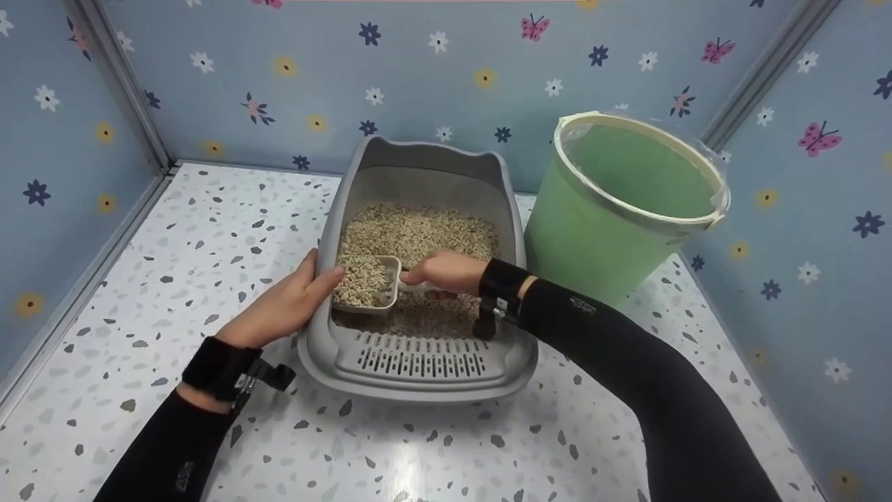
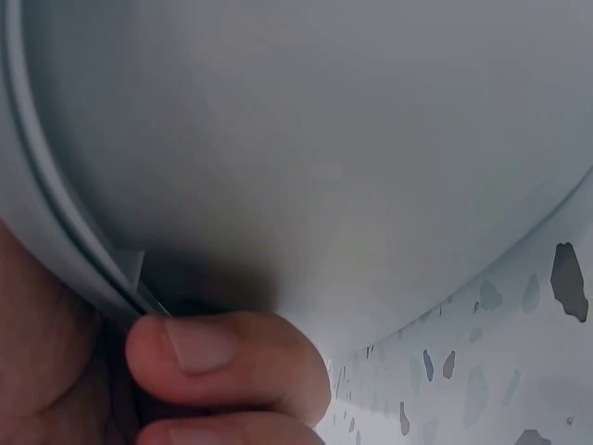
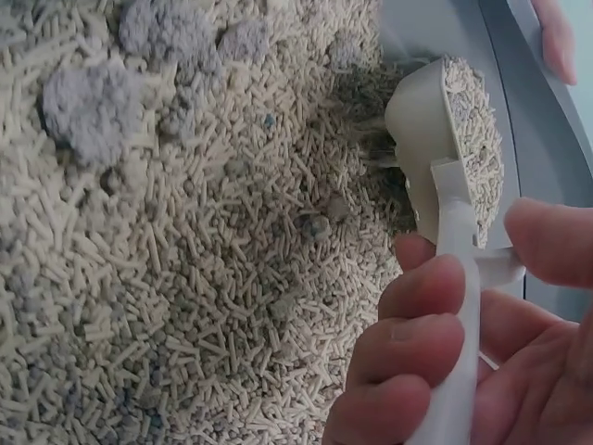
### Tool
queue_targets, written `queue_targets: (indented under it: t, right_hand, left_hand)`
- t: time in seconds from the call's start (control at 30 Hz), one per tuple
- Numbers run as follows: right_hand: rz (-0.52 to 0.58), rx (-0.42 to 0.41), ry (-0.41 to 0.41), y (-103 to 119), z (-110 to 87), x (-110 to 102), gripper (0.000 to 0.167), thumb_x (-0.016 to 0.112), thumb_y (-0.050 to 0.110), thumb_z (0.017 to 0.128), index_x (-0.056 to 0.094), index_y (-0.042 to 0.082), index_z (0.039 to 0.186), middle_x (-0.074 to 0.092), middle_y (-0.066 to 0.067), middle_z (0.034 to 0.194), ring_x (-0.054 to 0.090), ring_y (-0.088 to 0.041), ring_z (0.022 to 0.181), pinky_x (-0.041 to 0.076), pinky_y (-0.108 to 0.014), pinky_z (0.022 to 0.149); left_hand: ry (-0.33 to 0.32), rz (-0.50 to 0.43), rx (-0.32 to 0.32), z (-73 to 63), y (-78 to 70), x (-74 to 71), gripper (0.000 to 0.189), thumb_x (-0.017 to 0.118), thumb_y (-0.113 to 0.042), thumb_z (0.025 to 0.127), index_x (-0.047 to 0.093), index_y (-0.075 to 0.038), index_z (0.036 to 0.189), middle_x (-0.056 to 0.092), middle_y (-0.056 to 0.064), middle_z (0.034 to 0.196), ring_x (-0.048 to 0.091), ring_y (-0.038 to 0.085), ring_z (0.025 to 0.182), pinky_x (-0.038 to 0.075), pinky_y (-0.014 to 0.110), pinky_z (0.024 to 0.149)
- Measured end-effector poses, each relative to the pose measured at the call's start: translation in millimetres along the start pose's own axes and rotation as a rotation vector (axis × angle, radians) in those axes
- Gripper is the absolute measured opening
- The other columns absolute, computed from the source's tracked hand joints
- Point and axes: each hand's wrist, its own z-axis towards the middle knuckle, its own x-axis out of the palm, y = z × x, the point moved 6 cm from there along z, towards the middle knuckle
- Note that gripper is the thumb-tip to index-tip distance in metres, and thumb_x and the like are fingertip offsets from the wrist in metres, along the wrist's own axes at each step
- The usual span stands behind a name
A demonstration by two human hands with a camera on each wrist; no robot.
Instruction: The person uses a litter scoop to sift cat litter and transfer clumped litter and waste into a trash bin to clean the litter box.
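A grey litter box (image 1: 418,387) stands on the floor, its bottom spread with pellet cat litter (image 1: 425,226). My right hand (image 1: 449,272) grips the white handle (image 3: 454,324) of a litter scoop (image 1: 396,282). The scoop is heaped with pellets and sits low at the box's left inner side. My left hand (image 1: 289,303) holds the left rim of the box, thumb on top. In the left wrist view its curled fingers (image 2: 250,362) show under the rim, against the outer wall. Rounded grey clumps (image 3: 93,111) lie on the litter in the right wrist view.
To the right of the box stands a green bin (image 1: 585,230) lined with a clear bag. Blue flowered panels (image 1: 432,77) rise behind and at both sides. The floor (image 1: 209,279) is white with grey specks. A slotted step (image 1: 418,355) forms the box's front.
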Motion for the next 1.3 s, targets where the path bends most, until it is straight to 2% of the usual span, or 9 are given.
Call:
queue_targets:
  t: [0.33, 0.43, 0.5, 0.63, 0.8, 0.87, 1.0, 1.07, 1.3]
  right_hand:
    - [0.05, -0.016, -0.046, -1, 3.7, -6, 0.046, 0.07, 0.037, 0.107, 0.077, -0.007, 0.121, 0.064, 0.004, 0.074, 0.054, -0.011, 0.063, 0.046, -0.03, 0.066]
    - [0.099, -0.021, -0.064, -1, 2.8, -11, 0.044, 0.07, 0.034, 0.106, 0.079, -0.005, 0.123, 0.067, 0.0, 0.077, 0.056, -0.012, 0.064, 0.046, -0.028, 0.064]
    - [0.135, -0.026, -0.087, -2, 1.0, -16, 0.041, 0.071, 0.032, 0.106, 0.08, -0.005, 0.122, 0.069, -0.003, 0.079, 0.057, -0.012, 0.064, 0.047, -0.026, 0.063]
    - [0.192, -0.023, -0.13, -4, -4.3, -26, 0.041, 0.07, 0.029, 0.107, 0.078, -0.008, 0.123, 0.069, -0.007, 0.082, 0.057, -0.013, 0.065, 0.047, -0.026, 0.063]
    - [0.26, -0.004, -0.187, -8, -11.8, -37, 0.044, 0.069, 0.029, 0.109, 0.076, -0.011, 0.126, 0.068, -0.004, 0.079, 0.058, -0.014, 0.065, 0.049, -0.025, 0.062]
    - [0.299, -0.005, -0.22, -8, -16.5, -43, 0.041, 0.069, 0.029, 0.109, 0.078, -0.008, 0.122, 0.068, -0.004, 0.078, 0.059, -0.013, 0.064, 0.049, -0.024, 0.06]
    - [0.376, -0.02, -0.267, -7, -26.1, -51, 0.032, 0.07, 0.03, 0.11, 0.08, 0.001, 0.108, 0.068, -0.006, 0.082, 0.058, -0.012, 0.064, 0.047, -0.024, 0.058]
    - [0.397, -0.038, -0.277, -4, -30.7, -55, 0.031, 0.068, 0.031, 0.112, 0.079, 0.003, 0.106, 0.067, -0.006, 0.086, 0.057, -0.013, 0.065, 0.045, -0.025, 0.058]
    - [0.44, -0.064, -0.339, 7, -43.5, -71, 0.037, 0.064, 0.033, 0.115, 0.077, -0.001, 0.112, 0.063, -0.004, 0.084, 0.055, -0.012, 0.064, 0.042, -0.022, 0.055]
  left_hand:
    - [-0.002, 0.02, -0.015, 1.6, -0.5, 0.7, 0.105, 0.034, -0.074, 0.114, -0.016, -0.006, 0.175, 0.004, 0.03, 0.181, 0.024, 0.053, 0.163, 0.017, 0.064, 0.133]
    - [-0.001, 0.02, -0.013, 2.2, -0.8, 0.8, 0.104, 0.034, -0.073, 0.114, -0.016, -0.004, 0.175, 0.0, 0.029, 0.181, 0.016, 0.051, 0.165, 0.012, 0.062, 0.134]
    - [0.001, 0.015, -0.005, 2.8, -1.5, 0.9, 0.104, 0.035, -0.071, 0.115, -0.016, -0.004, 0.175, 0.0, 0.029, 0.181, 0.016, 0.051, 0.165, 0.012, 0.062, 0.134]
    - [-0.001, -0.001, 0.013, 3.2, -2.3, 0.7, 0.101, 0.036, -0.068, 0.116, -0.016, -0.005, 0.175, 0.004, 0.031, 0.181, 0.023, 0.052, 0.163, 0.016, 0.063, 0.134]
    - [0.0, -0.009, 0.015, 2.0, -1.0, 1.1, 0.098, 0.036, -0.066, 0.117, -0.016, -0.008, 0.176, 0.005, 0.03, 0.181, 0.025, 0.054, 0.162, 0.018, 0.065, 0.133]
    - [-0.002, -0.006, 0.017, 2.1, -1.7, 1.0, 0.098, 0.037, -0.066, 0.117, -0.016, -0.008, 0.176, 0.003, 0.029, 0.181, 0.023, 0.054, 0.163, 0.017, 0.065, 0.133]
    - [-0.004, -0.014, 0.031, 2.7, -3.4, 1.4, 0.097, 0.038, -0.065, 0.117, -0.015, -0.008, 0.176, 0.007, 0.031, 0.181, 0.032, 0.055, 0.159, 0.021, 0.065, 0.132]
    - [-0.004, -0.017, 0.03, 2.1, -3.7, 1.2, 0.097, 0.038, -0.065, 0.117, -0.015, -0.008, 0.176, 0.008, 0.032, 0.18, 0.035, 0.055, 0.158, 0.022, 0.065, 0.132]
    - [0.0, -0.01, 0.007, 1.6, -2.8, 0.8, 0.1, 0.037, -0.067, 0.116, -0.016, -0.006, 0.176, 0.001, 0.03, 0.181, 0.024, 0.054, 0.162, 0.017, 0.064, 0.133]
